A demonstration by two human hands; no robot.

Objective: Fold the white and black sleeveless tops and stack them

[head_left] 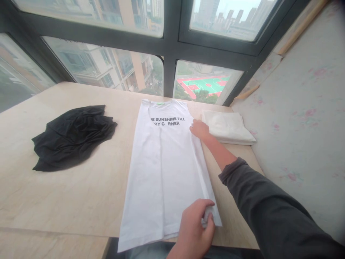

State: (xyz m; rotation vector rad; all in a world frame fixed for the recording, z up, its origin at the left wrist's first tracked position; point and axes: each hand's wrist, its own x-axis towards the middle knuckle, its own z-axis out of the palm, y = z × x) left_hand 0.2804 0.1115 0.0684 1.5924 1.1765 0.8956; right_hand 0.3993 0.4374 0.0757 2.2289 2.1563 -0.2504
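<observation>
A white T-shirt [178, 162] with black lettering lies front up before me, neck end toward the window. Its left side is folded inward in a long strip [147, 172] that covers part of the lettering. Near the bottom right corner, my left hand [198, 225] pinches the hem fabric between thumb and curled fingers. Higher up, at the shirt's right edge by the shoulder, my right hand [199, 128] is closed on the cloth. Between both hands, the right edge shows a narrow lengthwise crease. Some of the right fingers are hidden.
A crumpled black garment [74, 136] lies on the left of the pale tabletop [81, 201]. Folded white cloth [228, 126] sits at the right, close beside my right hand, against a floral wall [302, 118]. Dark window frames [168, 54] border the far edge.
</observation>
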